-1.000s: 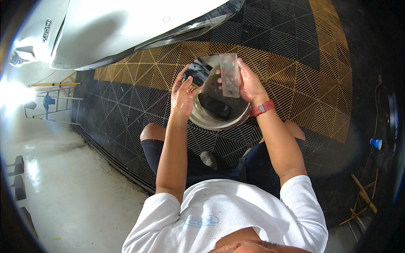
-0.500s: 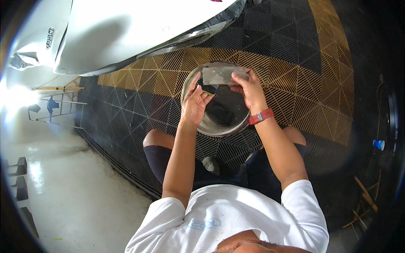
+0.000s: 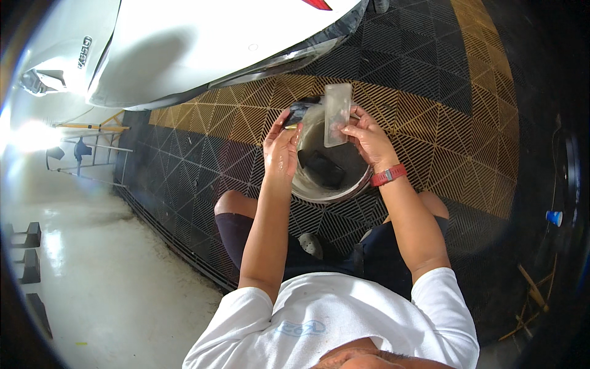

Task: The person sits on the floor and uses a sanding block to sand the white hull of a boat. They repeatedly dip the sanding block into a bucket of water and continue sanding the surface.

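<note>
Over a round bucket [image 3: 316, 198] between my knees, my right hand [image 3: 372, 140] grips a translucent, shallow rectangular plastic piece [image 3: 337, 111] by its lower right side. The piece stands nearly upright in the picture. My left hand [image 3: 281, 147] is closed around a dark, glossy object with a small yellow part [image 3: 301, 111], held above the bucket's far left rim; its exact kind is unclear. Both hands look wet. Inside the bucket lies a black rectangular object [image 3: 326, 171], seemingly in murky liquid.
A white car [image 3: 184, 55] stands close by at the upper left. Black and yellow grid tiles [image 3: 430, 147] cover the floor. A metal frame [image 3: 98, 150] with a bright lamp is at the left. A blue cup [image 3: 554, 218] lies at the far right.
My right hand has turned the translucent piece from crosswise to nearly upright. My left hand's fingers have curled in, and the dark object has risen toward the bucket's far rim.
</note>
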A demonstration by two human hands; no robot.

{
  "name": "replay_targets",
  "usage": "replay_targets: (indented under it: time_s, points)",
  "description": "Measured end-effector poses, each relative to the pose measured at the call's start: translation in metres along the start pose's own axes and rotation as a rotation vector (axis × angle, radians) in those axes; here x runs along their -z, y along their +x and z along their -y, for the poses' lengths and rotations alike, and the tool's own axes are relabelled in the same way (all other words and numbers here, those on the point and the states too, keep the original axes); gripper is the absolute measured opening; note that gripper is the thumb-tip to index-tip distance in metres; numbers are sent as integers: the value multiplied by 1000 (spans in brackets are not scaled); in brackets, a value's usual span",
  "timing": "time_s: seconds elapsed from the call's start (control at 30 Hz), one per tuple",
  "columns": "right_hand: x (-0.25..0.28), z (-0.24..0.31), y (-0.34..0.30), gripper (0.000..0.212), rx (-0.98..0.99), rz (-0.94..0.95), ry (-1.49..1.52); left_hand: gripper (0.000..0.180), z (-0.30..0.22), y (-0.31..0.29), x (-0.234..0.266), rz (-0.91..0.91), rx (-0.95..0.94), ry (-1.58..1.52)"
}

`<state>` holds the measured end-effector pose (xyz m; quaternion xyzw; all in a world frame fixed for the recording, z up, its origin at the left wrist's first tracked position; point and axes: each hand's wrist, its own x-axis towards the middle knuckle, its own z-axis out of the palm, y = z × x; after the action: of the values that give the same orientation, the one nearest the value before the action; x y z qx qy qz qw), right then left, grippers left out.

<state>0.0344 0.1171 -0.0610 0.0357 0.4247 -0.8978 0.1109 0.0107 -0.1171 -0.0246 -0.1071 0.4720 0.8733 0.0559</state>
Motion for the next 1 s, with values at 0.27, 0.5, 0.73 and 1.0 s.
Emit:
replay_targets:
  time_s: [0.27,0.5,0.73,1.0]
  points:
    - [-26,-14,-10,52,-74,1,-190,39,17,6,-8,-234,87,43]
    - [-38,-14,-15,45,7,21,-339,13,20,-4,-7,-57,74,91]
    - [-15,-20,2,54,144,-214,-46,25,18,-7,-6,-115,-3,-58]
    - [-29,-12,-13,77,-219,-36,-113,40,27,-12,-27,12,-8,59]
